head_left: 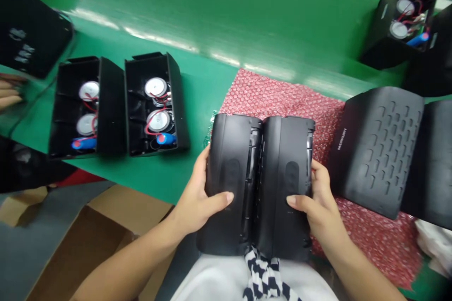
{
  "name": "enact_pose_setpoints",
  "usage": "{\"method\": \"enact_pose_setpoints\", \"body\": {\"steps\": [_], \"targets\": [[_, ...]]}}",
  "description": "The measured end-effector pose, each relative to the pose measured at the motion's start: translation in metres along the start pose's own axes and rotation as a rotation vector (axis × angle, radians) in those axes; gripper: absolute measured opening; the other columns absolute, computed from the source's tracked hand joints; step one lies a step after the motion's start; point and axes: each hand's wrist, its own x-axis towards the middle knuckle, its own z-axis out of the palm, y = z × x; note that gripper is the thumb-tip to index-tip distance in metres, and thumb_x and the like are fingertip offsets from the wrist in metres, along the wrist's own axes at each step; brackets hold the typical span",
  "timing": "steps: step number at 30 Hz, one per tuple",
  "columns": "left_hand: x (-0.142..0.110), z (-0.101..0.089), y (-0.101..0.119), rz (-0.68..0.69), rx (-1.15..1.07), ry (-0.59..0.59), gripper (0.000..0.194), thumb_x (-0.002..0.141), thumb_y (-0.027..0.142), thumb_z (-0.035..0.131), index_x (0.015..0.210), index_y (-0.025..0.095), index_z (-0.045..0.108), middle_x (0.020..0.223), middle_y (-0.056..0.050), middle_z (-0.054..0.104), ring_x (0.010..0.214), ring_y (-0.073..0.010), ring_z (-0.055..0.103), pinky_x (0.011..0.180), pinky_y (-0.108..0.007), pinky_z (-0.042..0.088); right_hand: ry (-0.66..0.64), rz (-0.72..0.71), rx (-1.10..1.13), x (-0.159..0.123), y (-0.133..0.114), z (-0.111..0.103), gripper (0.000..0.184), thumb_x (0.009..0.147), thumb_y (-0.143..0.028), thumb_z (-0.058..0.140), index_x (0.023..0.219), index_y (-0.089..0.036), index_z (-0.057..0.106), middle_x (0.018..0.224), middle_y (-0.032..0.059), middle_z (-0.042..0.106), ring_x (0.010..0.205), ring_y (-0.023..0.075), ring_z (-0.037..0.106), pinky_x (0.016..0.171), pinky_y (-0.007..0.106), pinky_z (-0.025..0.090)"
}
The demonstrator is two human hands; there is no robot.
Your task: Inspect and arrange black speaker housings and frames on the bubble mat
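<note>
Two black plastic speaker casings stand side by side, close together, in front of my body. My left hand (194, 204) grips the left casing (228, 225), with its thumb lying over the top face. Around the outer side of the right casing (277, 230) wraps my right hand (321, 202), thumb on that face too. Each casing has an oval recessed panel on its face and a slotted edge. Beneath and behind them spreads red bubble wrap (271, 94). Just right of my right hand lies a black perforated speaker cover (381, 150) with white lettering.
Two open speaker boxes (180, 122) with round drivers, red wires and blue cells stand left on the green table (201, 80). Another open box (377, 33) stands back right. A cardboard box (120, 202) sits below left. Another person's hand (9, 91) shows at the left edge.
</note>
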Motion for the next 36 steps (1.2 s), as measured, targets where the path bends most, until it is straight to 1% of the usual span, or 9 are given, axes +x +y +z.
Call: {"method": "enact_pose_setpoints", "body": {"steps": [3, 6, 13, 20, 25, 31, 36], "targets": [[0.0005, -0.0014, -0.0020, 0.025, 0.029, -0.001, 0.103, 0.067, 0.038, 0.078, 0.152, 0.020, 0.023, 0.152, -0.013, 0.042, 0.141, -0.0359, 0.040, 0.118, -0.049, 0.032, -0.011, 0.007, 0.022, 0.0000, -0.0030, 0.0012, 0.071, 0.064, -0.026, 0.070, 0.128, -0.030, 0.040, 0.129, 0.0035, 0.054, 0.117, 0.0254, 0.055, 0.098, 0.041, 0.048], [0.0004, -0.0023, -0.0033, 0.022, 0.041, -0.008, 0.103, 0.068, 0.039, 0.078, 0.153, 0.022, 0.023, 0.152, -0.012, 0.042, 0.141, -0.0369, 0.040, 0.118, -0.051, 0.032, -0.012, 0.017, 0.024, -0.0002, -0.0051, 0.0017, 0.071, 0.063, -0.025, 0.070, 0.127, -0.030, 0.039, 0.132, 0.0041, 0.053, 0.120, 0.0259, 0.054, 0.101, 0.041, 0.047], [0.0004, -0.0017, -0.0021, 0.003, 0.030, -0.006, 0.106, 0.068, 0.039, 0.078, 0.154, 0.020, 0.021, 0.153, -0.013, 0.041, 0.141, -0.0369, 0.040, 0.118, -0.049, 0.033, 0.003, -0.002, 0.021, -0.0022, -0.0039, 0.0027, 0.070, 0.067, -0.025, 0.068, 0.130, -0.029, 0.040, 0.135, 0.0039, 0.052, 0.123, 0.0258, 0.052, 0.105, 0.041, 0.044], [0.0004, -0.0017, 0.0007, 0.017, 0.027, -0.039, 0.106, 0.071, 0.039, 0.078, 0.155, 0.017, 0.018, 0.156, -0.016, 0.036, 0.144, -0.0376, 0.034, 0.121, -0.050, 0.027, -0.020, -0.018, 0.032, -0.0026, -0.0054, 0.0024, 0.070, 0.067, -0.023, 0.070, 0.130, -0.029, 0.040, 0.132, 0.0029, 0.054, 0.118, 0.0239, 0.054, 0.099, 0.037, 0.047], [0.0002, -0.0016, -0.0004, 0.036, 0.015, -0.053, 0.105, 0.073, 0.039, 0.078, 0.155, 0.017, 0.018, 0.157, -0.015, 0.036, 0.144, -0.0370, 0.034, 0.121, -0.050, 0.025, -0.013, -0.018, 0.041, -0.0031, -0.0068, 0.0031, 0.070, 0.066, -0.024, 0.070, 0.129, -0.030, 0.041, 0.134, 0.0026, 0.055, 0.120, 0.0241, 0.054, 0.101, 0.038, 0.046], [0.0004, -0.0018, -0.0011, 0.045, 0.009, -0.056, 0.105, 0.072, 0.038, 0.078, 0.155, 0.017, 0.018, 0.157, -0.014, 0.035, 0.145, -0.0362, 0.032, 0.121, -0.049, 0.025, -0.016, -0.018, 0.043, -0.0017, -0.0053, 0.0025, 0.071, 0.065, -0.024, 0.071, 0.130, -0.029, 0.041, 0.134, 0.0033, 0.055, 0.120, 0.0246, 0.055, 0.100, 0.038, 0.047], [-0.0004, -0.0006, -0.0002, 0.014, -0.012, -0.051, 0.107, 0.072, 0.037, 0.078, 0.156, 0.016, 0.015, 0.158, -0.015, 0.033, 0.143, -0.0366, 0.034, 0.122, -0.050, 0.025, -0.025, -0.046, 0.042, -0.0018, -0.0022, 0.0005, 0.070, 0.067, -0.022, 0.070, 0.130, -0.030, 0.042, 0.132, 0.0013, 0.055, 0.120, 0.0223, 0.054, 0.099, 0.035, 0.047]]}}
